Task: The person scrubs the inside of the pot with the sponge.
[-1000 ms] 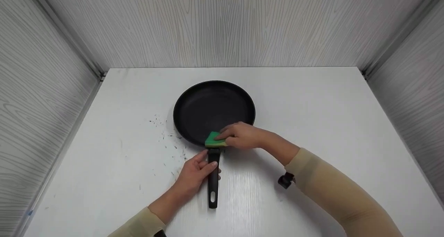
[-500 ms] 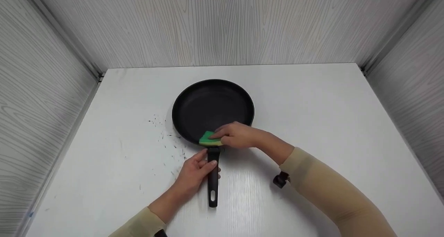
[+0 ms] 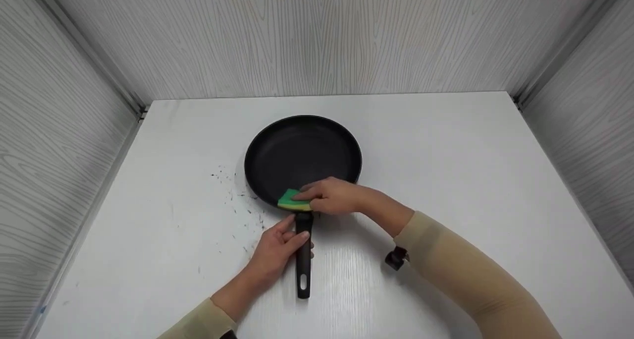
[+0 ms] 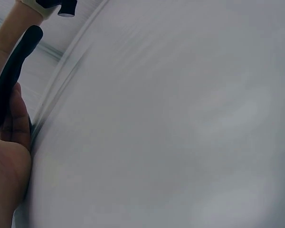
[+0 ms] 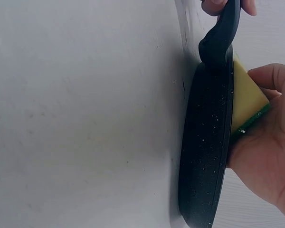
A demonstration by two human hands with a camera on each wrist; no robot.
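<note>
A black frying pan [image 3: 302, 150] lies on the white table, its handle [image 3: 303, 274] pointing toward me. My left hand [image 3: 276, 247] grips that handle near the pan, thumb on top and fingertips showing on the far side. With my right hand [image 3: 332, 196] I hold a sponge [image 3: 292, 200], green on top and yellow below, against the near inner edge of the pan by the handle joint. In the right wrist view the yellow side of the sponge [image 5: 247, 97] shows above the pan's speckled outer wall [image 5: 204, 142], with thumb and palm around it.
Small dark crumbs and specks [image 3: 252, 212] are scattered on the table [image 3: 446, 155] left of the pan. Grey wood-grain panels [image 3: 317, 36] stand at the back and both sides. A small black device [image 3: 396, 258] hangs at my right wrist.
My right hand has slid the sponge a little to the left along the near edge of the pan. The left hand keeps its grip on the handle.
</note>
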